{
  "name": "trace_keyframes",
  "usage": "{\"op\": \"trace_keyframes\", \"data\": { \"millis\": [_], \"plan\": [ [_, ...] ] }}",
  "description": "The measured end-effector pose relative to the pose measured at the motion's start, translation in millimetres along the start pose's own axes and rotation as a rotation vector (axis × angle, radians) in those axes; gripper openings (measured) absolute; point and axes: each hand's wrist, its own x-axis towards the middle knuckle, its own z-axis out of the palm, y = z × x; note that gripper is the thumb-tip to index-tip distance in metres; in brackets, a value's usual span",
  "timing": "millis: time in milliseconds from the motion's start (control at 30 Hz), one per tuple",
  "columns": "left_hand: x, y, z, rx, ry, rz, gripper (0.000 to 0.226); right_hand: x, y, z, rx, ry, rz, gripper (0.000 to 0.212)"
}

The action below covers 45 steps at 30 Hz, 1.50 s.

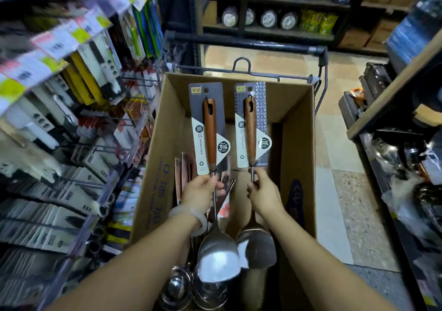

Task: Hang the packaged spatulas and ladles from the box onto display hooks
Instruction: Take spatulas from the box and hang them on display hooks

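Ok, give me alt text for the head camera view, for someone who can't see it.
Over an open cardboard box, the left hand holds a packaged spatula and the right hand holds another packaged spatula, both by their metal shafts with cards upward. Display hooks of packaged kitchen goods fill the left side; more ladles lie in the box.

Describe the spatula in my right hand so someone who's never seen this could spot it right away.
Start at the open cardboard box in the cart. Two carded utensils are held upright above it; the right hand pinches the spatula. Its blade is flat, unlike the rounded ladle beside it, and its card is patterned.
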Motion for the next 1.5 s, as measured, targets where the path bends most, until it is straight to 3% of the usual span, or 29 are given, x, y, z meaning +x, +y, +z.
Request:
{"op": "trace_keyframes", "data": {
  "millis": [367,667,900,1167,1500],
  "plan": [
    [-98,94,-12,-0.185,0.101,0.3,0.025,-42,-100,-79,0.046,-0.04,-0.338,0.036],
    [-210,121,-70,-0.16,0.322,0.538,0.022,-127,-176,-92,0.009,-0.166,-0.691,0.032],
    [-321,147,-142,-0.217,0.502,0.657,0.023,-224,-266,-77,0.033,-0.281,-0.947,0.032],
    [-451,167,-215,-0.08,0.746,0.792,0.027,-360,-341,-63,0.068,-0.479,-1.136,0.034],
    [-654,204,-288,0.033,0.96,1.004,0.026,-533,-427,-74,0.193,-0.566,-1.442,0.033]
  ]
}}
